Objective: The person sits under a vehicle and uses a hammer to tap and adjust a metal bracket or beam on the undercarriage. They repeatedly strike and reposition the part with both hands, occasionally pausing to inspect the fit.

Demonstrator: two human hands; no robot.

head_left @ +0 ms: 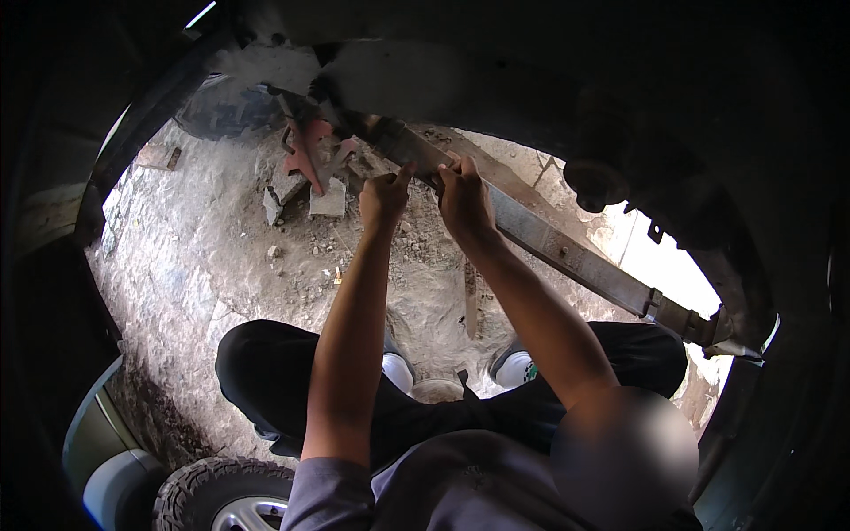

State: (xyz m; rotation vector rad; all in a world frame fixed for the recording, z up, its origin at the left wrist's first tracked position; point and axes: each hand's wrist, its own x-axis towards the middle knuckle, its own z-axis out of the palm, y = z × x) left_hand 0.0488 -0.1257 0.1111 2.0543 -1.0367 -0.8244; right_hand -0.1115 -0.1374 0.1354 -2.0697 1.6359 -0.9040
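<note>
A long grey metal bar [558,248], square-edged and fixed under a vehicle, slants from the upper middle down to the right. At its near edge, my left hand [383,202] is closed with the thumb and index finger pointing up to the metal. Beside it, my right hand [465,199] has its fingers curled against the bar's face. Both hands touch or nearly touch the bar, a small gap apart. Whatever lies between the fingers is too small and dark to make out.
A red metal stand [305,155] is left of the bar's upper end, near broken blocks [328,198]. A brick [159,157] lies farther left on the rough dirt floor. Dark vehicle underbody hangs above and to the right. A tyre [190,496] is at lower left.
</note>
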